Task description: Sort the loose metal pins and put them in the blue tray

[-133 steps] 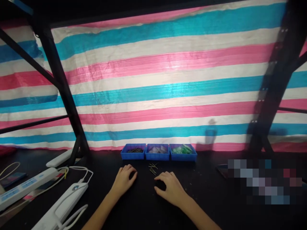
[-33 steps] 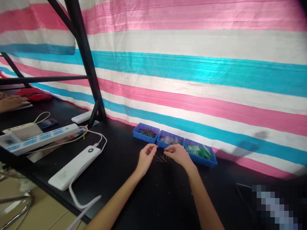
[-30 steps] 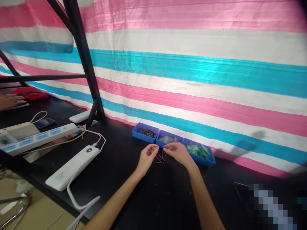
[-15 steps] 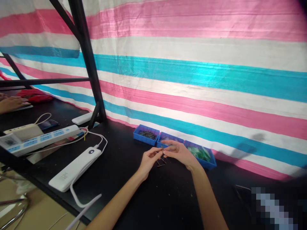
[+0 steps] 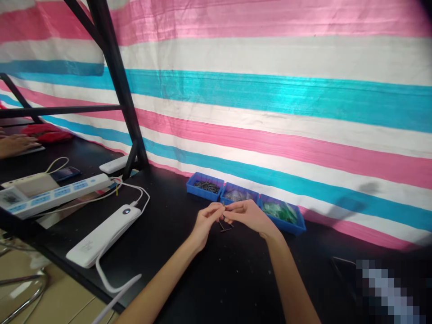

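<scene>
My left hand (image 5: pixel 205 223) and my right hand (image 5: pixel 248 216) meet above the black table, fingertips pinched together. Between them is a thin dark screw (image 5: pixel 223 204), mostly covered by the fingers. Just under the hands, a few more dark screws (image 5: pixel 225 230) lie on the tabletop. Behind the hands stands a row of blue trays: the left tray (image 5: pixel 203 194) holds many dark screws (image 5: pixel 208 186), the middle tray (image 5: pixel 223 198) has clear plastic bags (image 5: pixel 238 195), and the right tray (image 5: pixel 293 228) contains green pieces in clear bags (image 5: pixel 281 212).
A white power bank (image 5: pixel 104 236) with cables lies left on the black table (image 5: pixel 168 207). Beyond it are a power strip (image 5: pixel 64 193) and a black metal post (image 5: pixel 118 81). Another person's hand (image 5: pixel 18 145) rests far left. A striped sheet (image 5: pixel 270 99) hangs behind.
My right hand's fingers have closed in toward my left fingertips around the screw. The view has shifted slightly, showing more of the middle tray's bags.
</scene>
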`<state>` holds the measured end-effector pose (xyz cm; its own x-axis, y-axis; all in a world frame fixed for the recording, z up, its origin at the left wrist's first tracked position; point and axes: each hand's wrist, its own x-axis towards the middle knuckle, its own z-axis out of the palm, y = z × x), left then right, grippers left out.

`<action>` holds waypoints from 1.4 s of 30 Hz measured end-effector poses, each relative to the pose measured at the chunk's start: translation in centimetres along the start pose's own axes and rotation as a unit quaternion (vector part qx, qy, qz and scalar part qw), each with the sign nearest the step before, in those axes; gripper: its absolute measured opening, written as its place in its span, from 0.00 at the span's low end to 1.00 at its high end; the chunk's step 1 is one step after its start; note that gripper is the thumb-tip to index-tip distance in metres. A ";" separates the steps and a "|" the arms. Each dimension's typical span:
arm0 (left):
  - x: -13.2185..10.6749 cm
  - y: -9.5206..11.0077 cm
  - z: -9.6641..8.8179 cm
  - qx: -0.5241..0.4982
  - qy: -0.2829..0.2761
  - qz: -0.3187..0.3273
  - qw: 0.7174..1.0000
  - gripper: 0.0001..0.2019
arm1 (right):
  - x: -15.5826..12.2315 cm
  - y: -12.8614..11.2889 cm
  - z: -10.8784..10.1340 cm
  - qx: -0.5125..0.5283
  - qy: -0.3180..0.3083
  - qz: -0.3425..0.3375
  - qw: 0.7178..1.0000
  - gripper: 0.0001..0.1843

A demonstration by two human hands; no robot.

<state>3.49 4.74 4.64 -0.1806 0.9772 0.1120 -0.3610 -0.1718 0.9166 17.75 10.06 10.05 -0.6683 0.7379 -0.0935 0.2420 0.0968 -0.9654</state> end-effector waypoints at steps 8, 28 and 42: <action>-0.1 -0.3 0.1 0.012 0.020 0.009 1.000 0.09 | -0.1 0.3 -0.1 -0.064 -0.013 -0.031 0.997 0.12; 0.2 0.5 -0.5 0.053 0.008 0.060 0.997 0.06 | 0.3 -0.6 0.3 -0.022 0.125 -0.076 0.989 0.14; -0.1 1.3 -0.5 0.152 -0.035 0.066 0.985 0.08 | 1.0 0.1 0.7 0.030 0.100 -0.076 0.992 0.14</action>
<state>2.59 4.40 5.62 -0.1404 0.9567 0.2549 -0.0450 -0.2633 0.9637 16.66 10.34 9.66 -0.5387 0.8368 0.0978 0.1031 0.1807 -0.9781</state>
